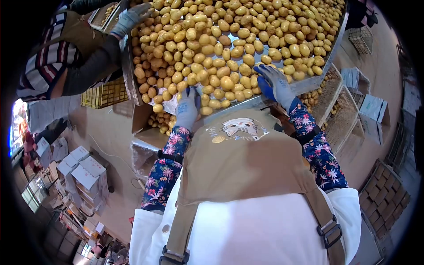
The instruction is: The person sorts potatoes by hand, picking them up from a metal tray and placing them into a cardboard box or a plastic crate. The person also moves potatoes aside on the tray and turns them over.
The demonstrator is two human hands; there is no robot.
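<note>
A thick layer of small yellow potatoes [229, 66] covers a metal sorting table [247, 104] with a raised rim. My left hand [187, 108], in a grey glove with blue on the palm side, rests among the potatoes at the near left edge. Its fingers point forward and hold nothing that I can see; the fingertips are partly hidden. In a matching glove, my right hand [274, 84] reaches over the near right rim. Its fingers are stretched out against the potatoes, with the blue palm side showing. Bare metal shows between some potatoes farther up.
At the left edge another person's gloved hand [132, 18] touches the table. A yellow crate [104, 93] stands below that person. An open box of potatoes [161, 121] sits under the near left edge. Mesh crates [340, 115] stand at right, and white cartons [86, 172] are stacked at left.
</note>
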